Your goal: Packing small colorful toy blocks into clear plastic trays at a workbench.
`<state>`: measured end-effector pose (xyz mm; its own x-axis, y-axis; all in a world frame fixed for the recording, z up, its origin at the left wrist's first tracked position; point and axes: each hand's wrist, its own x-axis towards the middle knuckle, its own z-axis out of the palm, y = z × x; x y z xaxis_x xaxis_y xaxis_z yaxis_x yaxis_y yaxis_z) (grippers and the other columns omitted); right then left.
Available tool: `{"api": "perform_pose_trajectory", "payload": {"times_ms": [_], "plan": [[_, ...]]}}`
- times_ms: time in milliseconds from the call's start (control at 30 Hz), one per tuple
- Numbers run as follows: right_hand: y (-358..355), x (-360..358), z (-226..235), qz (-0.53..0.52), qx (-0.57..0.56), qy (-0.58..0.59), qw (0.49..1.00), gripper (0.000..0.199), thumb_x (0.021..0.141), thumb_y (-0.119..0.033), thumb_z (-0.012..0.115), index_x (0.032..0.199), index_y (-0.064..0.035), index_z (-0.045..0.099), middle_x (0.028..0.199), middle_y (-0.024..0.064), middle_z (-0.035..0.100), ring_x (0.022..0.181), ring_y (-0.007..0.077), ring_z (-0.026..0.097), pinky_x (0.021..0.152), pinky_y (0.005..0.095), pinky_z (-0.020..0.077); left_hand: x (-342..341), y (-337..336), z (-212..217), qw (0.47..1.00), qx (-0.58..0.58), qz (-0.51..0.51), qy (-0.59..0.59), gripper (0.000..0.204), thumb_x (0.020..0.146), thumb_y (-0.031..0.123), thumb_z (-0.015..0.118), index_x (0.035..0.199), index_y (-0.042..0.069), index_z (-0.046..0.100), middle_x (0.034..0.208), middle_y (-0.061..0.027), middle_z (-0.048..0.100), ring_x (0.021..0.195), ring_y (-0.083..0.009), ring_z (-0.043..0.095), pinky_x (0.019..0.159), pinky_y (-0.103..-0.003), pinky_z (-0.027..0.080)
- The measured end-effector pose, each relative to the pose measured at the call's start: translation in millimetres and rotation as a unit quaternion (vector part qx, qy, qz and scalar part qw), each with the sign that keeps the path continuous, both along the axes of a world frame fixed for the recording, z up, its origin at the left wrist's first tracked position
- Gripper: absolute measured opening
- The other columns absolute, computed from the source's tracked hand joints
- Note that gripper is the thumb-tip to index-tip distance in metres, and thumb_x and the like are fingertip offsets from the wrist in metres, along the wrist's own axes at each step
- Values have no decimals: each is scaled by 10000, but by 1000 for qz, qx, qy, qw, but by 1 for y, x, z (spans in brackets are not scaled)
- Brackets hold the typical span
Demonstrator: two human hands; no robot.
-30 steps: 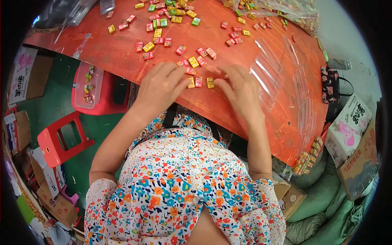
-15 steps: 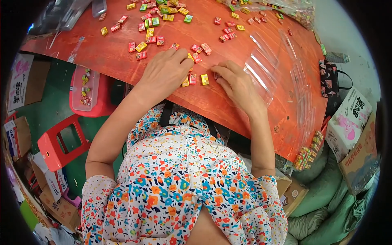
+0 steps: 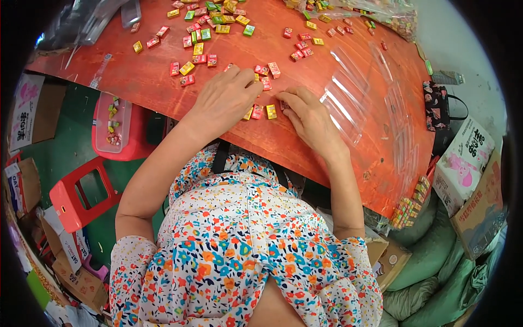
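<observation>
Small red and yellow boxes lie in a short row near the table's front edge, among them a red box (image 3: 257, 112) and a yellow box (image 3: 271, 111). My right hand (image 3: 313, 117) is at the right end of this row, thumb and fingers pinched on a small dark red box (image 3: 284, 105). My left hand (image 3: 229, 95) reaches over the row's left end with curled fingers. Its fingertips are beside a yellow box (image 3: 256, 77), and what they hold, if anything, is hidden. Just beyond are loose red boxes (image 3: 274, 70).
More loose red, yellow and green boxes (image 3: 199, 49) are scattered farther back on the red table (image 3: 147, 82). Clear plastic trays (image 3: 346, 103) lie to the right. A stack of boxes (image 3: 411, 204) sits at the right corner. A filled plastic bag (image 3: 392, 22) is at the back right.
My left hand has shifted slightly to the right, toward the loose boxes. My right hand has moved slightly left, and its small box shows more plainly between the fingers.
</observation>
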<state>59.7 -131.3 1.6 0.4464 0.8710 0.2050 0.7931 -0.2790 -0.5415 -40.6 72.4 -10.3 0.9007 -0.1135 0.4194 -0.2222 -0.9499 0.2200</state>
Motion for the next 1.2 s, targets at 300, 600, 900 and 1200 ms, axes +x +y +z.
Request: {"api": "perform_pose_trajectory", "payload": {"times_ms": [300,600,900,1200], "plan": [[17,23,14,-5,-1,-22,1000,321,870,-88,643,1189,-51,623,1116,156,614,1005,345,620,849,399,513,1,-5,-1,1000,-7,7,-4,120,804,94,600,916,50,607,869,-83,568,802,-256,617,690,-386,537],[39,54,4,23,-9,-84,996,269,874,-120,662,1134,-53,640,1056,120,650,941,339,637,783,409,528,-23,7,17,959,-273,70,24,176,854,28,608,1025,27,648,855,-122,611,718,-264,643,635,-381,515],[-16,5,14,-29,-20,12,999,243,868,-108,664,1099,-37,640,1113,130,650,955,310,642,799,394,524,-49,-2,9,871,-444,135,158,161,853,24,631,1007,-21,649,796,-118,613,660,-196,615,613,-323,486],[0,-1,17,-59,-48,7,997,297,873,-109,647,1161,-39,628,1101,126,616,995,320,619,828,391,516,-58,-11,3,961,-262,84,40,300,858,98,698,1145,31,644,1046,-133,594,854,-311,655,704,-406,530]]}}
